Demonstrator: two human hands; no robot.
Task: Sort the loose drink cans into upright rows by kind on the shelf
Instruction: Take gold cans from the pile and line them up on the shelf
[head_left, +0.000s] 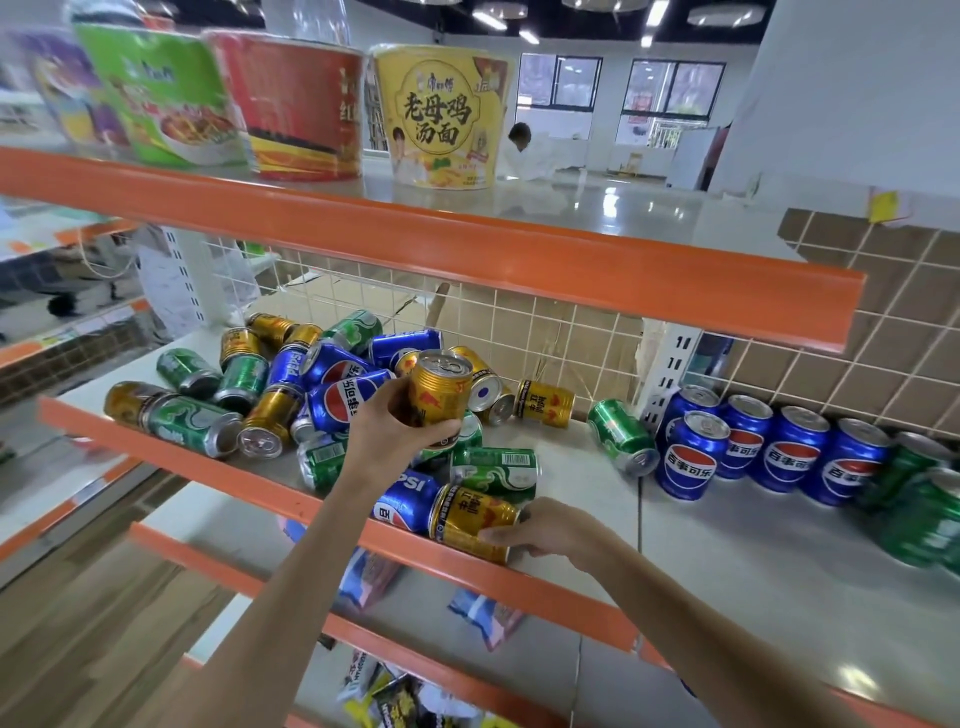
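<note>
Drink cans: loose heap (332, 395) lying mostly on their sides across the left and middle of the shelf (587, 467), gold, blue and green kinds mixed and stacked on each other. To the right, blue cans (769, 447) stand upright in rows against the tiled back, with upright green cans (919, 499) beyond them at the frame edge. No gold row visible yet.

Left hand (400, 431) is curled round an upright gold can (439, 395), lifted just above the heap. Right hand (545, 525) has fingers wrapped on a second gold can (475, 519) lying on its side at the shelf's orange front lip (519, 577).

Risks, judged:
- The lying gold can touches a blue can (410, 501) also at the lip; pulling it away could let that one roll off the edge.
- Heap is interlocked, so lifting any can may shift others toward the front.
- A green can (621, 436) lies tilted just beside the blue rows; a bump there may knock upright cans over.
- Setting gold cans among the blue would mix kinds.

Cans look short, smooth metal, printed labels, silver tops; likely slippery and quick to roll.
</note>
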